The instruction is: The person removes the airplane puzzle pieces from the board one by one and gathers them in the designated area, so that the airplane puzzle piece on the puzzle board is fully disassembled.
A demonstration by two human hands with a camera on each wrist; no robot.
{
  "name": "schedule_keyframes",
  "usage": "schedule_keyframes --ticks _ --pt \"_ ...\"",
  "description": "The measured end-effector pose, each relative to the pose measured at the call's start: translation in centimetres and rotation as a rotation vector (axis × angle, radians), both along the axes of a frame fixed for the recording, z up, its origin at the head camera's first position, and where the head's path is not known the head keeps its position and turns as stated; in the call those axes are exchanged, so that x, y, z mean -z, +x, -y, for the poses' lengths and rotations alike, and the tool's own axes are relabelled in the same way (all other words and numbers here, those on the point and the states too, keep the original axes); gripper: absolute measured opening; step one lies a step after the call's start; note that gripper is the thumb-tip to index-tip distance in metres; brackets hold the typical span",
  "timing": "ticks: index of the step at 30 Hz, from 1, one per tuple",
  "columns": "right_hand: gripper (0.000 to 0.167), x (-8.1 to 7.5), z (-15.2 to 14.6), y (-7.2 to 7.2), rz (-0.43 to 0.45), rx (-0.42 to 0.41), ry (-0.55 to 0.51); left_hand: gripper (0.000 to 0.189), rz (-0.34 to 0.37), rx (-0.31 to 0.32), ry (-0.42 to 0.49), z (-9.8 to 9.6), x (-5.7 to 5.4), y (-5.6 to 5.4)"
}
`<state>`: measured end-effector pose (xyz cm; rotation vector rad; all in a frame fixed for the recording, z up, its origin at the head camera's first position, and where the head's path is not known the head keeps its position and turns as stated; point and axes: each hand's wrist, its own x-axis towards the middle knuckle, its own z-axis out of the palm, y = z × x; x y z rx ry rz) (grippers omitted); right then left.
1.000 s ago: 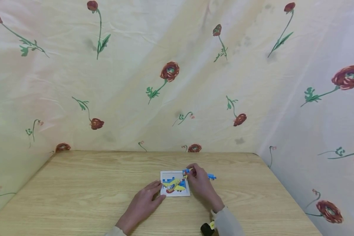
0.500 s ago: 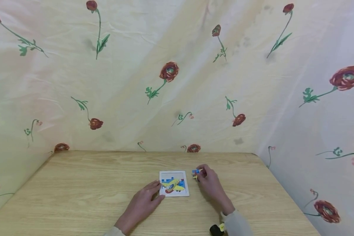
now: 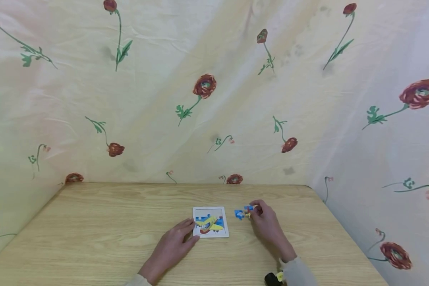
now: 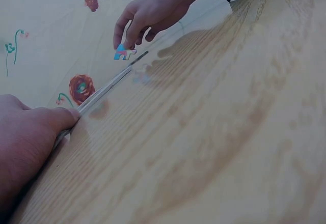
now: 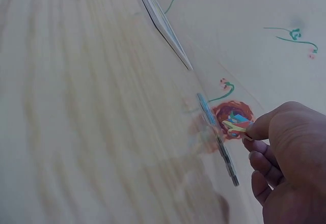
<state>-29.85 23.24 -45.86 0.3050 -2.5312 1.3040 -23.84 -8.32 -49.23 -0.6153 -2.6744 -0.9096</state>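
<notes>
A white-framed jigsaw puzzle tray (image 3: 219,235) lies on the table, its lower part filled with a yellow cartoon airplane on blue and its upper part bare grey. At its left rim rests my left hand (image 3: 175,243), fingertips on the edge and thumb by the near corner. My right hand (image 3: 268,224) pinches a blue, red and yellow puzzle piece (image 3: 248,209) between thumb and fingertips, right of the tray. The right wrist view shows this held piece (image 5: 236,126) raised over the table. Blue loose pieces (image 3: 238,215) lie just left of the right hand, seen edge-on (image 5: 219,140) from that wrist.
The wood-grain table (image 3: 111,222) reaches back to a pale cloth backdrop (image 3: 157,99) with red flowers. A black object with a yellow patch (image 3: 273,279) sits beside the right sleeve at the bottom of the head view.
My right hand has moved right, from the tray's upper right corner to beyond the loose pieces, still pinching the piece. The blue loose pieces have come into sight. My left hand stays at the tray.
</notes>
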Motion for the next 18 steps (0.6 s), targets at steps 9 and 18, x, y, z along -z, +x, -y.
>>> schedule_keyframes --ticks 9,18 --pt "0.018 -0.2 -1.2 0.1 -0.016 0.036 0.036 0.050 -0.010 -0.008 -0.009 0.0 0.2 0.0" --pt "0.019 -0.1 -3.0 0.4 -0.008 0.055 0.066 0.052 0.014 -0.001 -0.003 0.0 0.1 0.0"
